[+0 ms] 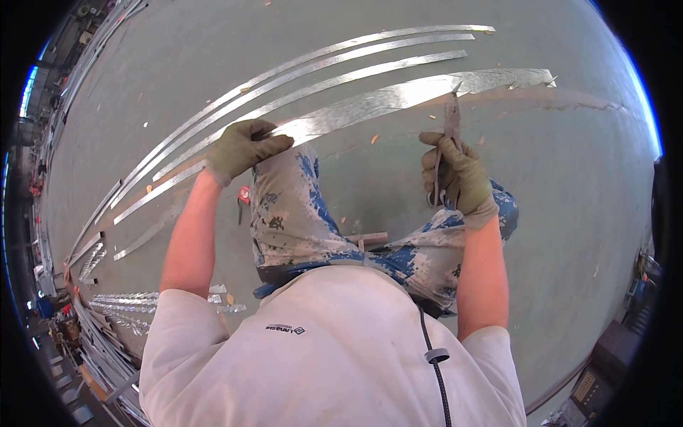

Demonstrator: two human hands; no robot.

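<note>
My left hand [242,149], in an olive work glove, is closed on the near edge of a long, shiny sheet metal strip [384,103] beside my left knee. The strip runs from lower left to upper right. Near its right end, small pointed bits of metal stick up along the near edge. My right hand [461,174], gloved too, grips the handles of tin snips [452,117]. The tips of the snips reach the strip's near edge, at a bent-up point of metal. Whether the blades are apart I cannot make out.
Beyond the strip, several narrower metal strips [356,53] lie on the grey-green floor [569,213]. A red tape measure [244,194] rests by my left knee. Toothed metal pieces [128,306] and a heap of metal lengths [114,363] lie at the lower left.
</note>
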